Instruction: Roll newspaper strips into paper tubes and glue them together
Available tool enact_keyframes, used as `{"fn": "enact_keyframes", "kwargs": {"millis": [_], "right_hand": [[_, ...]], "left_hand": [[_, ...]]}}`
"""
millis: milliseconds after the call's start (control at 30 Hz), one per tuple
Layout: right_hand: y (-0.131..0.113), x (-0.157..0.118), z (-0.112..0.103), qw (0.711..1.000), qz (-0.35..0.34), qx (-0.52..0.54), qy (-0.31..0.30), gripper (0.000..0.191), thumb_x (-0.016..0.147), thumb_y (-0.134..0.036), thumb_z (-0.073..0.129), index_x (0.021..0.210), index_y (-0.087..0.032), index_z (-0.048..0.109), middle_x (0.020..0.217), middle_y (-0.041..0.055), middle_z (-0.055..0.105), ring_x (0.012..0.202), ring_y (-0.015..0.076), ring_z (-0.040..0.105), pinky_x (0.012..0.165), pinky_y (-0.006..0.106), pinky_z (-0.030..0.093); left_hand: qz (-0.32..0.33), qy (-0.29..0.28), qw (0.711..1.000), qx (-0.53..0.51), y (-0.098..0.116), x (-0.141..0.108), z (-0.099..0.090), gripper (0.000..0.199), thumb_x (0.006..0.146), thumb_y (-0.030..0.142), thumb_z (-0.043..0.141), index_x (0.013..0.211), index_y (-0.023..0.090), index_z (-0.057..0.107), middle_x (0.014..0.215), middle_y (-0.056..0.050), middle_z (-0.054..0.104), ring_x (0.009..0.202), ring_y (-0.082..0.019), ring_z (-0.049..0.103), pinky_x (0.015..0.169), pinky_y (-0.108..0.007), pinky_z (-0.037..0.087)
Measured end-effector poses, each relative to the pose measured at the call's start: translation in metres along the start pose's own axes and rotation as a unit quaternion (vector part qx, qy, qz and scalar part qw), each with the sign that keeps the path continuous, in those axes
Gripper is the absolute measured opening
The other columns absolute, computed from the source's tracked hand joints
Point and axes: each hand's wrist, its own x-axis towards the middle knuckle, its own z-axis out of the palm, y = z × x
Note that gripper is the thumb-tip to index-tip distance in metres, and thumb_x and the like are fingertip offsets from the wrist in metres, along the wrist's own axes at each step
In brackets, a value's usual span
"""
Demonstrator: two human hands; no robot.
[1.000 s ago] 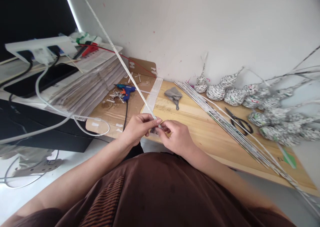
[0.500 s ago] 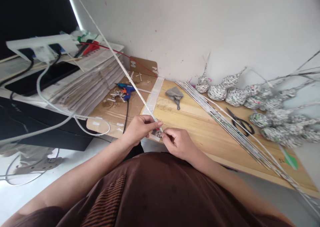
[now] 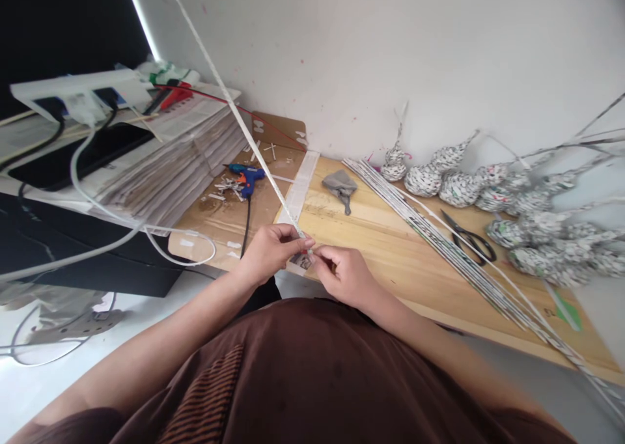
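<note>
A long thin white paper stick slants from the upper left down to my fingers. My left hand pinches it just above its lower end, thumb and fingers closed. Right beside it, my right hand has its thumb and forefinger pressed together on the stick's lower tip. Both hands are over the table's front edge, in front of my brown shirt. A strip of printed paper lies flat on the table behind them. The very tip of the stick is mostly hidden by my fingertips.
Left: a blue glue gun on cardboard, a newspaper stack, phone and power strip. Right: a grey cloth, long paper sticks, black scissors and several woven paper gourds along the wall.
The stick's upper part has swung to the right and looks steeper. Both hands have shifted very slightly left, still pinching its lower end.
</note>
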Motion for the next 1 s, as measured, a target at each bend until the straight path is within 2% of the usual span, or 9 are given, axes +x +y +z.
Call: {"fn": "enact_keyframes", "kwargs": {"millis": [100,167,267,367,433,500,600,833,1000], "right_hand": [[0.006,-0.004,-0.001,0.999,0.024,0.03,-0.034,0.026,0.089,-0.022,0.047,0.068,-0.017,0.062,0.06,-0.0004,0.059,0.053,0.0102,0.048,0.054,0.023,0.034],[0.011,-0.004,-0.006,0.997,0.048,0.051,-0.04,0.027,0.089,-0.025,0.049,0.069,-0.016,0.064,0.059,-0.0004,0.06,0.053,0.0101,0.049,0.052,0.023,0.034],[0.014,0.004,-0.021,0.989,0.089,0.115,0.007,0.03,0.09,-0.037,0.051,0.078,-0.015,0.068,0.061,0.0008,0.06,0.055,0.0111,0.052,0.051,0.023,0.037],[0.007,0.02,-0.036,0.98,0.054,0.189,0.023,0.031,0.089,-0.04,0.054,0.103,-0.017,0.068,0.09,0.006,0.068,0.079,0.015,0.061,0.066,0.025,0.046],[-0.001,0.03,-0.042,0.974,0.017,0.224,-0.03,0.03,0.088,-0.039,0.056,0.108,-0.02,0.068,0.107,0.0069,0.066,0.094,0.0169,0.061,0.075,0.027,0.048],[-0.007,0.037,-0.044,0.964,-0.005,0.246,-0.105,0.028,0.088,-0.038,0.055,0.103,-0.02,0.07,0.105,0.0062,0.067,0.093,0.0166,0.062,0.078,0.028,0.048],[-0.011,0.042,-0.042,0.96,-0.02,0.242,-0.14,0.028,0.09,-0.038,0.054,0.098,-0.018,0.072,0.091,0.0046,0.069,0.083,0.015,0.062,0.075,0.027,0.048],[-0.003,0.042,-0.037,0.974,-0.001,0.213,-0.082,0.028,0.087,-0.041,0.058,0.091,-0.019,0.075,0.076,0.002,0.064,0.07,0.0123,0.056,0.064,0.025,0.043],[-0.003,0.041,-0.033,0.978,0.002,0.207,-0.037,0.026,0.083,-0.041,0.063,0.084,-0.018,0.075,0.075,0.0018,0.063,0.069,0.0121,0.055,0.064,0.026,0.042]], "left_hand": [[-0.009,0.012,1.0,0.019,0.003,0.0,-0.006,0.027,0.07,0.041,0.071,0.072,0.014,0.066,0.06,0.0,0.061,0.039,-0.004,0.04,0.033,-0.015,0.031],[-0.02,-0.007,0.999,0.044,0.005,-0.001,-0.01,0.027,0.07,0.041,0.07,0.075,0.014,0.066,0.064,-0.001,0.063,0.041,-0.005,0.043,0.034,-0.016,0.035],[-0.032,-0.089,0.994,0.055,0.006,-0.003,-0.01,0.024,0.072,0.038,0.068,0.079,0.015,0.065,0.073,-0.002,0.064,0.053,-0.01,0.054,0.042,-0.02,0.047],[-0.024,-0.17,0.984,0.055,0.003,-0.006,-0.003,0.019,0.074,0.034,0.065,0.082,0.017,0.065,0.079,-0.003,0.064,0.068,-0.016,0.061,0.05,-0.024,0.053],[-0.012,-0.199,0.977,0.074,0.0,-0.008,0.003,0.016,0.075,0.032,0.062,0.083,0.018,0.065,0.081,-0.003,0.065,0.072,-0.018,0.062,0.051,-0.024,0.054],[-0.005,-0.217,0.972,0.092,-0.003,-0.009,0.006,0.015,0.077,0.031,0.06,0.082,0.018,0.066,0.08,-0.004,0.066,0.072,-0.018,0.064,0.053,-0.024,0.053],[-0.004,-0.221,0.969,0.111,-0.006,-0.01,0.006,0.014,0.077,0.029,0.061,0.079,0.017,0.065,0.074,-0.004,0.067,0.066,-0.017,0.064,0.056,-0.025,0.052],[0.039,-0.195,0.968,0.15,-0.015,-0.011,-0.001,0.013,0.073,0.03,0.067,0.077,0.018,0.069,0.064,-0.001,0.066,0.058,-0.014,0.059,0.056,-0.023,0.046],[0.015,-0.191,0.973,0.131,-0.018,-0.013,0.001,0.015,0.074,0.03,0.064,0.083,0.019,0.07,0.067,-0.001,0.067,0.058,-0.014,0.06,0.055,-0.023,0.048]]}}
